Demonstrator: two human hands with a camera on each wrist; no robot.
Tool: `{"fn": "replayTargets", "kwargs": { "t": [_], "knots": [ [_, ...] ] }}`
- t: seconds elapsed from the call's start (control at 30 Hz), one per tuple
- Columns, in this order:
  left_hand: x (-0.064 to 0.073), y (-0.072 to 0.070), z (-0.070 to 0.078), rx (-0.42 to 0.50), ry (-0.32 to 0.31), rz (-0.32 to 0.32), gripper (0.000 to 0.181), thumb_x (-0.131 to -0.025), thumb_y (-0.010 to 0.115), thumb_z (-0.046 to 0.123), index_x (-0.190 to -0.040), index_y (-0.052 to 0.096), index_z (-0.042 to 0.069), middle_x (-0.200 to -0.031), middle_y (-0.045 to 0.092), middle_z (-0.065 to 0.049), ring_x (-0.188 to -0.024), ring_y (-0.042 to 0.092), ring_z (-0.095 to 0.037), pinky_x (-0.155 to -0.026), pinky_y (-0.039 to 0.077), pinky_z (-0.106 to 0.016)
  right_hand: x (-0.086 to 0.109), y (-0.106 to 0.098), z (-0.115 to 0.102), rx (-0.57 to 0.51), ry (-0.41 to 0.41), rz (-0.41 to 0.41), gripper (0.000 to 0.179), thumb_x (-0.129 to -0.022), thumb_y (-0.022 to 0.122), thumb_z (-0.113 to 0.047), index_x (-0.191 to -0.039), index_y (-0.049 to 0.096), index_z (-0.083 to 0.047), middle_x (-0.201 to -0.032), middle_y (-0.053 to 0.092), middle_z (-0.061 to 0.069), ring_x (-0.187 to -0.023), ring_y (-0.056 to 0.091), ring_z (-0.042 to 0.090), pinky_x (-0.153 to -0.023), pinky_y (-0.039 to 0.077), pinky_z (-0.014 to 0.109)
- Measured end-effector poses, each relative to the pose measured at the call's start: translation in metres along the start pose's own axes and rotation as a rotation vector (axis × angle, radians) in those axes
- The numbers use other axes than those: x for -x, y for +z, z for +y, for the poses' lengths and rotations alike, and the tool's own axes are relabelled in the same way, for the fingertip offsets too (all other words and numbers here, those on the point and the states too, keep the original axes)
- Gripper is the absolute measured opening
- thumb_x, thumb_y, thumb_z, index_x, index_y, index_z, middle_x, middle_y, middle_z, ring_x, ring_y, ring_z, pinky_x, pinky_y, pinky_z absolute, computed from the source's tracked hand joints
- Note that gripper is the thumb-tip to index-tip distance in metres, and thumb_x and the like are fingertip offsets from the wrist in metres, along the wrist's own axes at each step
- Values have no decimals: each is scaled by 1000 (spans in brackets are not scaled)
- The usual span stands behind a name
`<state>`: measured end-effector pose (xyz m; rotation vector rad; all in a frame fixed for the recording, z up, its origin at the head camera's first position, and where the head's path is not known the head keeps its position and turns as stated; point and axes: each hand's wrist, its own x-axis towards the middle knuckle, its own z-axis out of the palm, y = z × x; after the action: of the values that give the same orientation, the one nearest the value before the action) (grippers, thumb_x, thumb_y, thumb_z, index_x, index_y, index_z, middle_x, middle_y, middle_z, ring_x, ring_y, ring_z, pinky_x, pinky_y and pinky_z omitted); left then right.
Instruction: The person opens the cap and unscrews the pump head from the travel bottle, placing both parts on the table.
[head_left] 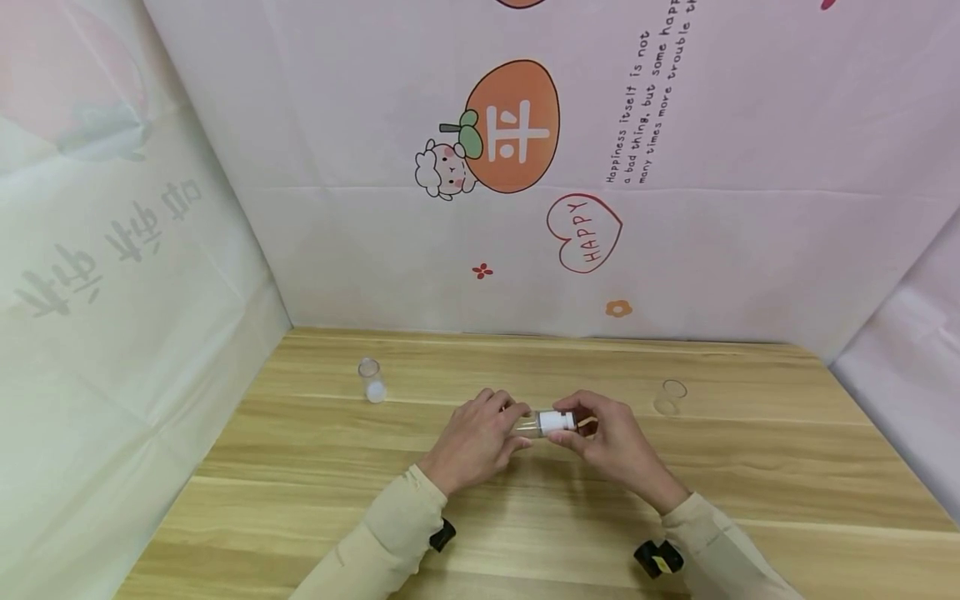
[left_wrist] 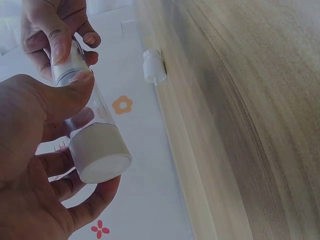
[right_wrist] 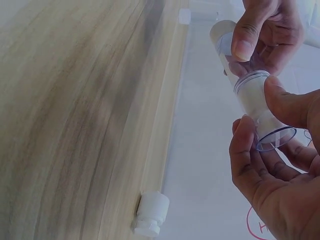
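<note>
A clear cylindrical bottle (head_left: 528,427) with a white base (left_wrist: 100,154) lies between both hands above the table. My left hand (head_left: 474,437) grips its clear body, thumb on one side and fingers round the other. At the opposite end, my right hand (head_left: 617,440) pinches a white collar (head_left: 557,421) between thumb and fingers. A clear flared rim (right_wrist: 276,138) ends the bottle on the right-hand side, as the right wrist view shows. A white nozzle-like piece (left_wrist: 154,67) stands on the table near its back edge, hidden behind the hands in the head view.
On the wooden table (head_left: 337,500), a small clear container with a white bottom (head_left: 373,390) is at the back left. A clear cap-like cup (head_left: 670,398) is at the back right. Printed white cloth (head_left: 360,250) walls in the back and sides.
</note>
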<state>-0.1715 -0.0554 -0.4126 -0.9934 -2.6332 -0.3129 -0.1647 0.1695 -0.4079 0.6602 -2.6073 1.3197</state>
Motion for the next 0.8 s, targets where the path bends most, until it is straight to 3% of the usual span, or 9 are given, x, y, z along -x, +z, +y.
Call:
{"fn": "replayTargets", "kwargs": {
  "t": [0.23,0.8],
  "knots": [
    [1,-1,0,19,-17,-20,36,-95,71,39,-122,69,15,-109,65,-1,-91,58,-15,-69,51,-26,-1,1,1,5,6,6,27,-82,84,-3,-106,70,-3,-94,71,4,-79,65,17,-66,58,30],
    [-1,-3,-5,130,-20,22,36,-94,73,35,-123,71,14,-112,68,-2,-94,60,-18,-72,53,-29,0,1,-1,-79,-13,48,29,-81,83,2,-107,71,-2,-98,72,8,-80,68,17,-71,59,28]
  ]
}}
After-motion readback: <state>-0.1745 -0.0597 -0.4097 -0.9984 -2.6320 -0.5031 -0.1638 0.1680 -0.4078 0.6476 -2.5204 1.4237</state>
